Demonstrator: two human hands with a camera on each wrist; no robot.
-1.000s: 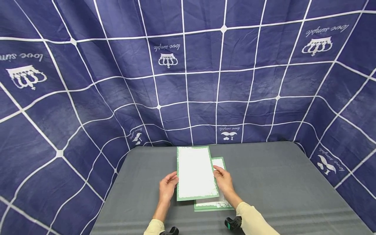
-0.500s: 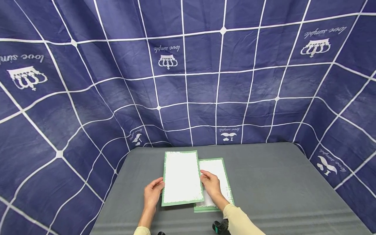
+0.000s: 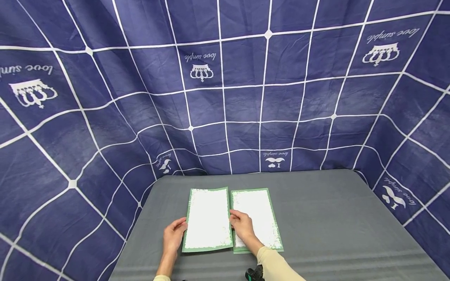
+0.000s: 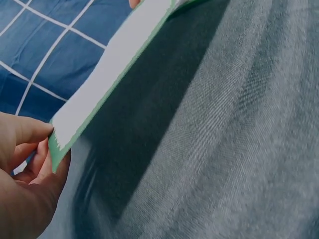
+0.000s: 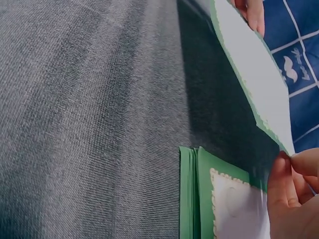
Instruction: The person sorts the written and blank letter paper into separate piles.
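Observation:
A white sheet of paper with a green border (image 3: pixel 208 220) is held slightly above the table by its two long sides. My left hand (image 3: pixel 173 235) pinches its left edge between thumb and fingers, plain in the left wrist view. On the opposite edge my right hand (image 3: pixel 243 227) pinches it the same way. Just right of it lies a stack of similar green-bordered sheets (image 3: pixel 258 212), partly covered by my right hand and wrist. The right wrist view shows several green layers in that stack (image 5: pixel 192 194).
A grey cloth (image 3: pixel 323 218) covers the table, with ripples along its near side. Behind and at both sides hangs a dark blue curtain (image 3: pixel 242 105) with white grid lines. A black band (image 3: pixel 254 273) is on my right wrist.
Both hands have carried the held sheet left and toward me, lower over the table. It has come off the stack, whose top sheet now shows more fully.

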